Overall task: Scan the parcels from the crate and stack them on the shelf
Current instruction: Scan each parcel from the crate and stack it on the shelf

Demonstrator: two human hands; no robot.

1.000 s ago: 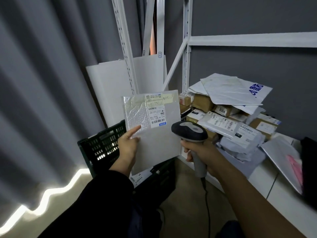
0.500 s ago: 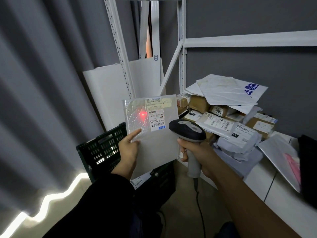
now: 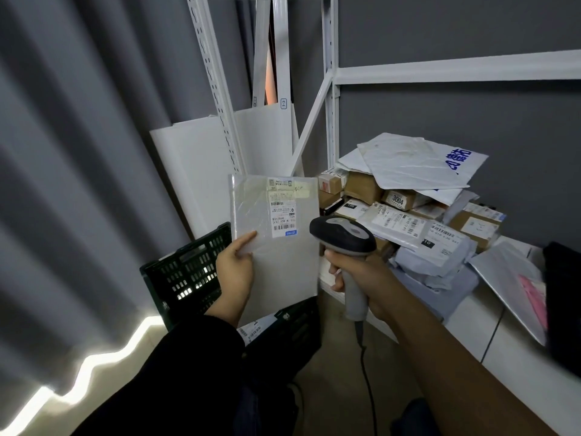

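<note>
One flat parcel point(image 3: 283, 265) is in hand, one scanner point(image 3: 342, 236), one black crate point(image 3: 185, 272), and a pile of parcels point(image 3: 408, 221) on the shelf point(image 3: 515, 366) too overlapped to count. The flat parcel is held in the air above the crate, left of the shelf. Its long axis stands upright, its labelled face toward the camera. It is pale grey with a shiny film over the upper half and white barcode labels near the top right. The left hand point(image 3: 234, 269) pinches its left edge, thumb on the front, fingers hidden behind. The right hand point(image 3: 358, 272) has its fingers curled round the scanner's grey handle, just right of the parcel.
</note>
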